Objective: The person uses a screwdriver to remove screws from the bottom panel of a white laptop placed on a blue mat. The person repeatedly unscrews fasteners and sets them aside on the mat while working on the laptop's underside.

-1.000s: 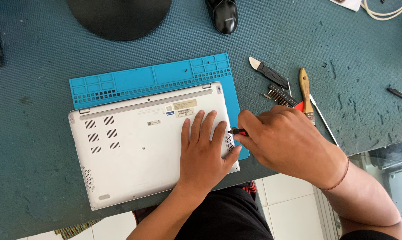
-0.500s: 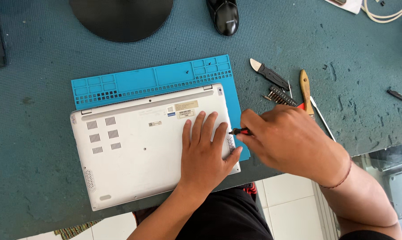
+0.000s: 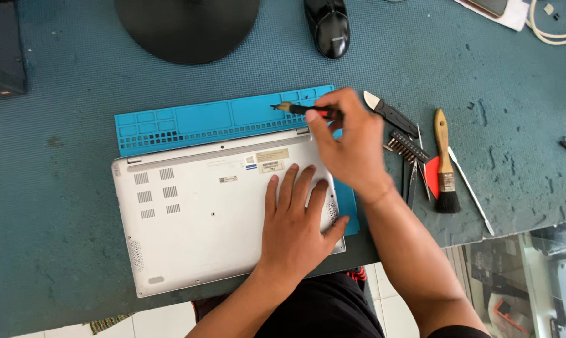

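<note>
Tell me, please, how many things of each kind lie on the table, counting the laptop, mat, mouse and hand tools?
Laptop: 1
Blue mat: 1
Mouse: 1
Brush: 1
Screwdriver, in the right hand: 1
Total: 5

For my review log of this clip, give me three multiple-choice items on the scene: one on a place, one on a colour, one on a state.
1. Where does the left hand rest?
A. on the laptop's underside
B. on the mouse
C. on the brush

2. What colour is the compartment tray behind the laptop?
A. red
B. blue
C. yellow

3. What is the right hand doing?
A. lying flat and empty
B. gripping a brush
C. holding a screwdriver over the tray

Key: 1 A, palm and fingers lie flat on the silver base; 2 B, the tray is bright blue; 3 C, the screwdriver tip points left over the tray.
</note>
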